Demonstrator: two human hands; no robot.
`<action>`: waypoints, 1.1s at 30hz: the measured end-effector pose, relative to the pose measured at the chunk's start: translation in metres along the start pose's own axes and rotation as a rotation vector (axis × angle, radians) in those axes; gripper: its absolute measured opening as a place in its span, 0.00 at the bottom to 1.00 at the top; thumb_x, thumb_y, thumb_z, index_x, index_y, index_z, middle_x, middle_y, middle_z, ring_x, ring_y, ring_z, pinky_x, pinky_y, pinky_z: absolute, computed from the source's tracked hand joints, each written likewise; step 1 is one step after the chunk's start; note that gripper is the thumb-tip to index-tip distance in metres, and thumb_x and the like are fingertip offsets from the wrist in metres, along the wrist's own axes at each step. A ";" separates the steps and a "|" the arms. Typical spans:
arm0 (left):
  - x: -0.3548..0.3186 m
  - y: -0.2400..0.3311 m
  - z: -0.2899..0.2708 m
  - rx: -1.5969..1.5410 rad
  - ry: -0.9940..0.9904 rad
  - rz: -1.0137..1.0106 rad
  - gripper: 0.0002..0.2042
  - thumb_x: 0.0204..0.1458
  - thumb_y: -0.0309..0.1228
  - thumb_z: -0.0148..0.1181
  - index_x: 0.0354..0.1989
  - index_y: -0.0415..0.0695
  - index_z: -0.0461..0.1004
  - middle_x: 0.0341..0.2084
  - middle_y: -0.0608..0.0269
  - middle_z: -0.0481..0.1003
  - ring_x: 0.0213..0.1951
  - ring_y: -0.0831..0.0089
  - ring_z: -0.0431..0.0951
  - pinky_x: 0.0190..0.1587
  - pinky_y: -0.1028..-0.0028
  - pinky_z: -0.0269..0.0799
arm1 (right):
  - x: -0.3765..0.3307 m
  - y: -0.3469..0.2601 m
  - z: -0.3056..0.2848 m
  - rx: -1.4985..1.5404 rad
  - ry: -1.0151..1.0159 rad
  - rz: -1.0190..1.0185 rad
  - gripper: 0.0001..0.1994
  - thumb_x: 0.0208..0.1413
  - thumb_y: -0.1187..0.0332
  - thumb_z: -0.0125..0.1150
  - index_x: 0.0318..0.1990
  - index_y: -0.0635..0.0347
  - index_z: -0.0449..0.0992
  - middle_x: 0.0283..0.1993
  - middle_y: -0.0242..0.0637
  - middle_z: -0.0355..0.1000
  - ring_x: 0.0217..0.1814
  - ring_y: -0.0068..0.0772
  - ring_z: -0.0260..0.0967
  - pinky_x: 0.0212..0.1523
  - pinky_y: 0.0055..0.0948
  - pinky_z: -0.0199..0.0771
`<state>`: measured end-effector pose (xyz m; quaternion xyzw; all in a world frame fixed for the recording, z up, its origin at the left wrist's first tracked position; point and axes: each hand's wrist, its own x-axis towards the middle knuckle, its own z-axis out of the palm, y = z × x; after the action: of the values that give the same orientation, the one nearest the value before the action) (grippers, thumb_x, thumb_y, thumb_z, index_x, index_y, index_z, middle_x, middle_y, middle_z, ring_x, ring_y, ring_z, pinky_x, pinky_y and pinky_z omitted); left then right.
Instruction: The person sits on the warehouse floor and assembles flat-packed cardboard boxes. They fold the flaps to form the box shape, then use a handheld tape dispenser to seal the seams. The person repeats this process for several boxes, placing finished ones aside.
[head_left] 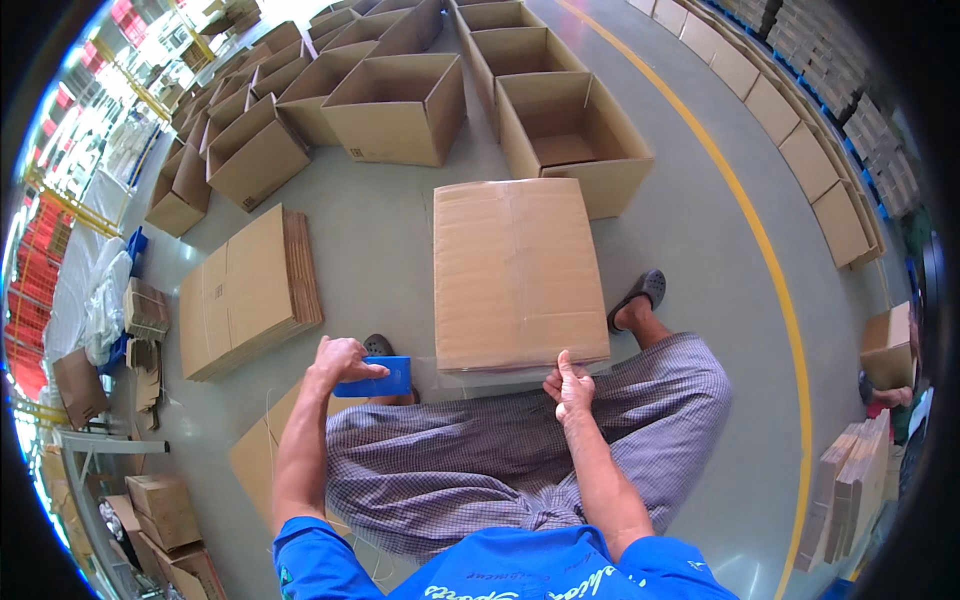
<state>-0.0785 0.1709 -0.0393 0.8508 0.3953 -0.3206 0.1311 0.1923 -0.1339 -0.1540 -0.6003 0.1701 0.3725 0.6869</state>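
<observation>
A closed cardboard box [515,275] stands on the floor in front of me, with a clear tape strip down the middle of its top. My left hand [345,362] is closed around a blue tape dispenser [385,377], left of the box's near edge. A pale, glossy strip, apparently clear tape [480,379], spans from near the dispenser along that edge. At its right end, my right hand [570,386] has its fingers curled and its thumb up against the box edge. The fingers seem to pinch the tape, though their undersides are hidden.
Rows of open cardboard boxes [395,105] fill the far floor. Flattened cartons [235,295] lie stacked at the left, and another flat carton [262,445] lies by my left leg. A yellow floor line [765,235] curves down the right side, past more cartons [850,480].
</observation>
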 end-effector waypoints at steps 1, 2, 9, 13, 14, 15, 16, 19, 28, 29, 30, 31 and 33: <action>0.007 0.010 0.005 0.022 -0.020 -0.011 0.34 0.38 0.69 0.58 0.37 0.49 0.84 0.39 0.58 0.81 0.48 0.63 0.78 0.58 0.56 0.59 | -0.001 0.000 0.001 -0.002 -0.001 0.003 0.21 0.47 0.51 0.73 0.32 0.56 0.69 0.27 0.31 0.70 0.23 0.24 0.71 0.24 0.28 0.80; 0.015 0.023 0.011 0.034 -0.029 -0.016 0.34 0.38 0.69 0.58 0.38 0.50 0.84 0.40 0.59 0.81 0.49 0.63 0.78 0.60 0.53 0.58 | -0.002 0.000 0.002 -0.004 -0.002 0.006 0.21 0.47 0.51 0.73 0.32 0.56 0.69 0.27 0.31 0.70 0.23 0.24 0.71 0.24 0.28 0.80; 0.034 0.077 0.012 0.040 0.047 -0.049 0.32 0.38 0.67 0.60 0.31 0.47 0.84 0.33 0.55 0.82 0.40 0.60 0.82 0.46 0.64 0.71 | 0.000 0.002 0.000 -0.040 -0.010 0.013 0.22 0.47 0.49 0.73 0.34 0.57 0.72 0.29 0.30 0.71 0.25 0.24 0.71 0.26 0.28 0.80; 0.024 0.076 0.027 -0.094 0.109 -0.116 0.34 0.38 0.65 0.62 0.36 0.43 0.83 0.37 0.49 0.81 0.43 0.59 0.82 0.47 0.63 0.74 | 0.001 0.004 0.001 -0.030 -0.037 0.029 0.24 0.45 0.47 0.73 0.36 0.57 0.72 0.30 0.29 0.71 0.26 0.23 0.71 0.27 0.29 0.80; 0.024 0.083 0.025 -0.091 0.091 -0.120 0.34 0.38 0.65 0.63 0.37 0.42 0.83 0.38 0.49 0.81 0.43 0.59 0.81 0.47 0.63 0.74 | 0.002 0.003 0.000 -0.019 -0.028 0.027 0.25 0.45 0.47 0.73 0.36 0.57 0.72 0.30 0.29 0.71 0.26 0.24 0.71 0.27 0.29 0.80; 0.025 0.085 0.022 -0.085 0.082 -0.133 0.35 0.39 0.65 0.63 0.38 0.41 0.83 0.39 0.49 0.81 0.44 0.58 0.81 0.47 0.63 0.75 | 0.003 0.002 0.003 -0.017 -0.030 0.032 0.25 0.45 0.46 0.73 0.35 0.57 0.71 0.30 0.29 0.71 0.26 0.24 0.71 0.27 0.29 0.80; 0.027 0.086 0.024 -0.043 0.130 -0.168 0.33 0.38 0.64 0.62 0.37 0.45 0.84 0.36 0.50 0.81 0.43 0.58 0.82 0.46 0.62 0.75 | 0.002 0.001 0.005 -0.010 -0.033 0.036 0.25 0.45 0.46 0.73 0.35 0.57 0.71 0.30 0.29 0.71 0.26 0.24 0.72 0.27 0.29 0.80; 0.034 0.080 0.031 0.023 0.250 -0.086 0.34 0.36 0.65 0.63 0.33 0.41 0.83 0.34 0.47 0.81 0.40 0.56 0.82 0.44 0.62 0.77 | 0.003 0.003 0.011 -0.016 -0.020 0.047 0.25 0.45 0.45 0.73 0.34 0.58 0.71 0.29 0.30 0.71 0.26 0.25 0.72 0.26 0.29 0.80; 0.061 0.090 0.054 0.254 0.173 0.063 0.35 0.37 0.69 0.60 0.33 0.46 0.84 0.33 0.51 0.81 0.40 0.58 0.82 0.47 0.58 0.73 | 0.007 0.001 -0.007 -0.067 0.051 0.020 0.25 0.47 0.47 0.72 0.36 0.61 0.73 0.31 0.34 0.73 0.27 0.26 0.73 0.24 0.29 0.80; 0.062 0.091 0.068 0.333 0.170 0.102 0.35 0.37 0.70 0.60 0.33 0.46 0.84 0.33 0.51 0.82 0.41 0.58 0.82 0.49 0.56 0.72 | 0.005 0.003 -0.009 -0.061 0.033 0.010 0.25 0.47 0.47 0.72 0.36 0.62 0.73 0.31 0.34 0.73 0.27 0.26 0.73 0.24 0.29 0.80; 0.060 0.046 0.106 0.371 0.234 0.096 0.34 0.37 0.69 0.60 0.33 0.48 0.84 0.33 0.52 0.82 0.42 0.59 0.82 0.53 0.54 0.68 | -0.014 -0.003 0.015 -0.077 -0.043 0.043 0.24 0.47 0.48 0.72 0.36 0.60 0.72 0.31 0.33 0.73 0.27 0.26 0.72 0.24 0.28 0.79; 0.070 0.032 0.124 0.412 0.325 0.138 0.33 0.37 0.69 0.60 0.33 0.49 0.84 0.34 0.54 0.82 0.43 0.60 0.82 0.57 0.52 0.64 | -0.014 -0.002 0.027 -0.103 -0.053 0.063 0.24 0.48 0.48 0.72 0.35 0.60 0.72 0.30 0.33 0.73 0.27 0.25 0.72 0.26 0.29 0.79; 0.059 0.086 0.122 0.345 0.397 0.100 0.35 0.38 0.68 0.61 0.43 0.48 0.81 0.41 0.55 0.81 0.46 0.60 0.81 0.58 0.51 0.62 | -0.001 0.003 0.002 -0.123 -0.034 0.043 0.23 0.48 0.48 0.72 0.35 0.59 0.72 0.30 0.32 0.73 0.27 0.25 0.72 0.26 0.29 0.79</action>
<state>-0.0389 0.0915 -0.1731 0.9253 0.3101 -0.2031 -0.0804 0.1896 -0.1326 -0.1548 -0.6314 0.1479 0.4070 0.6433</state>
